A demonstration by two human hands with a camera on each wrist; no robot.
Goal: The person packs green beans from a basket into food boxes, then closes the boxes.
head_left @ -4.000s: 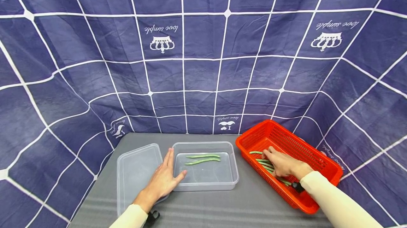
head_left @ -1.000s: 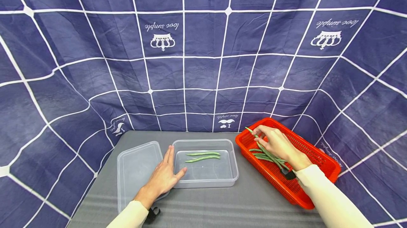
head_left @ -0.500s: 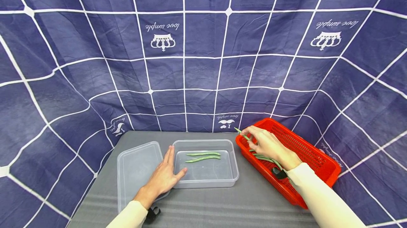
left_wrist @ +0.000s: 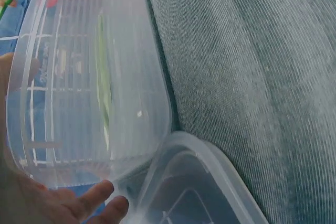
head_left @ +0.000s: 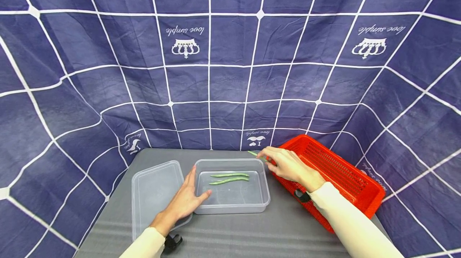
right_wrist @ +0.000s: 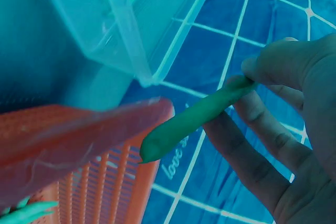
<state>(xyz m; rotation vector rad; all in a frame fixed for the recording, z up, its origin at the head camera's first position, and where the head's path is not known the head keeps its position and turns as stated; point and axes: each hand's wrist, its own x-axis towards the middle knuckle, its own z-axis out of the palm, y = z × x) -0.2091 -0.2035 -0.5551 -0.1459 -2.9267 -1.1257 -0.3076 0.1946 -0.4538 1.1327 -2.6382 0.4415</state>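
Observation:
Between thumb and fingertips my right hand (head_left: 288,165) pinches a green bean (right_wrist: 197,119), above the gap between the red basket and the clear container. The bean's tip sticks out past the fingers toward the container's back right corner. With fingers straight, my left hand (head_left: 185,200) rests against the left side of the clear plastic container (head_left: 234,210). Two green beans (head_left: 230,179) lie side by side inside that container. The red plastic basket (head_left: 333,174) stands at the right; further green beans (right_wrist: 31,213) in it show in the right wrist view.
A clear lid (head_left: 155,194) lies flat on the grey tabletop (head_left: 230,236), left of the container and partly under my left hand. Blue cloth (head_left: 230,86) with white lines hangs behind and at both sides.
My right hand reached among the beans in the basket, lifted one out and carried it left toward the container. My left hand has stayed at the container's side.

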